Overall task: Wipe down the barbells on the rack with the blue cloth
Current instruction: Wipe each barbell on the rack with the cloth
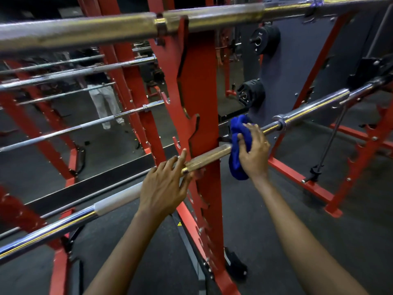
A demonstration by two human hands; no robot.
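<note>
A long barbell [209,156] lies across the red rack upright [201,86], running from lower left to upper right. My right hand [254,153] grips the blue cloth [237,150] wrapped around this bar just right of the upright. My left hand [164,184] rests on the same bar left of the upright, its fingers spread and fairly straight over the shaft. A second, thicker barbell [119,28] sits on the rack near the top of the view.
A mirror [63,99] behind the rack reflects several bars and a person standing. Black weight plates [263,39] hang on a grey panel at right. Red frame legs [297,177] cross the dark floor at right. A thin cable rod [331,141] hangs there.
</note>
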